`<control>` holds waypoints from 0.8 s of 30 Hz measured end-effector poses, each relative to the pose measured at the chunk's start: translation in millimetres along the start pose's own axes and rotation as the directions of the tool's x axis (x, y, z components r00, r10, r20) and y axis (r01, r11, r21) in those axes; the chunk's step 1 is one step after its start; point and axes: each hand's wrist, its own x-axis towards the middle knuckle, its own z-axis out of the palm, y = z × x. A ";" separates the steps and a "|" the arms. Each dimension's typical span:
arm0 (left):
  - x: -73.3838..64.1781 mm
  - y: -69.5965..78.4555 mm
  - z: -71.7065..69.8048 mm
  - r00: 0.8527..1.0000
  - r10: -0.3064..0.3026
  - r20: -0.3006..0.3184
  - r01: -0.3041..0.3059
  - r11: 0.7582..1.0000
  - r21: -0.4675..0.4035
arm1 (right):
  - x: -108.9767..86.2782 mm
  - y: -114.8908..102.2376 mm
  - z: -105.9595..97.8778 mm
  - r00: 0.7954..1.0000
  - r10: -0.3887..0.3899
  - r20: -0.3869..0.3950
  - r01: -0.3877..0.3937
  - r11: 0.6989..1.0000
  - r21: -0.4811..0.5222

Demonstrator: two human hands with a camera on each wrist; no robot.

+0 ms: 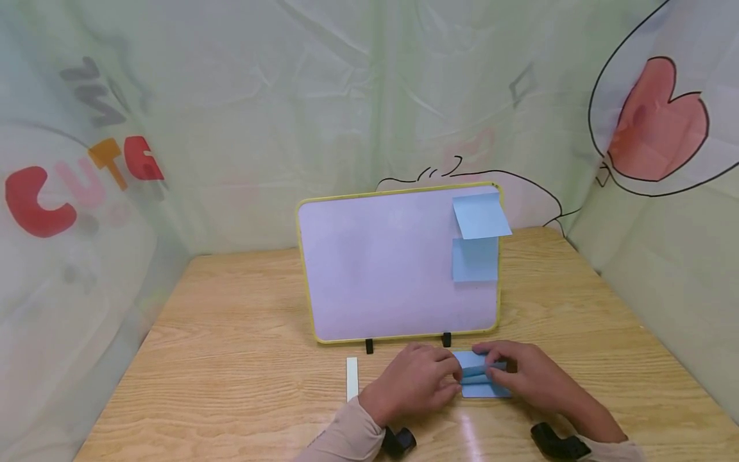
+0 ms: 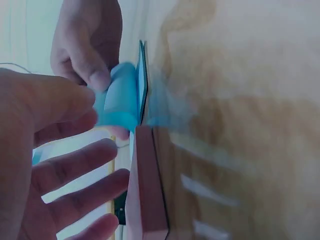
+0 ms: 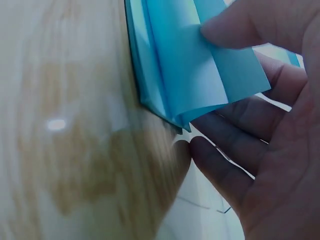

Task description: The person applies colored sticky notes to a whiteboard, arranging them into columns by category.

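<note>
The left hand and right hand pinch opposite ends of a curled blue paper — a pad beneath, on the table near the whiteboard

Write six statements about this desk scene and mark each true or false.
1. The upper note and lower note, both blue, are on the whiteboard. True.
2. The whiteboard is framed in red. False: in yellow.
3. The right hand pinches the blue paper. True.
4. In the head view, the pale strip lies right of the blue paper. False: the pale strip lies left of it.
5. The whiteboard stands on black feet. True.
6. The left hand lies on the whiteboard. False: the left hand is at the blue paper.
</note>
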 end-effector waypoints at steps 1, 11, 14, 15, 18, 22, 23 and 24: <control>0.6 1.0 0.1 1.000 0.000 -0.006 0.000 1.000 -0.007 | 0.2 -0.6 -0.2 1.000 0.010 -0.004 -0.010 1.000 0.004; 2.8 6.9 0.8 1.000 0.013 -0.017 -0.014 1.000 -0.018 | 3.1 -3.1 -0.1 0.997 0.070 -0.019 -0.069 0.996 0.056; 3.4 7.0 0.9 1.000 -0.012 0.005 0.013 0.999 -0.036 | 4.0 -4.3 0.1 0.995 0.093 -0.036 -0.092 0.995 0.026; 3.6 7.0 0.9 1.000 -0.016 0.008 0.016 0.999 -0.036 | 4.3 -4.8 0.3 0.994 0.103 -0.039 -0.102 0.995 0.019; 3.6 6.6 1.0 1.000 -0.007 0.009 0.007 1.000 -0.021 | 5.0 -6.4 0.7 0.990 0.131 -0.044 -0.131 0.991 0.012; 2.2 6.8 1.5 0.999 0.011 0.040 -0.012 1.000 0.015 | 4.9 -8.0 1.2 0.989 0.142 -0.044 -0.141 0.990 0.012; 1.7 7.1 1.5 0.998 0.010 0.058 -0.011 1.000 0.014 | 4.7 -8.3 1.4 0.989 0.139 -0.047 -0.139 0.990 0.009; 1.3 7.5 1.5 0.997 0.009 0.072 -0.011 1.000 0.018 | 4.5 -8.5 1.5 0.990 0.135 -0.051 -0.135 0.991 0.003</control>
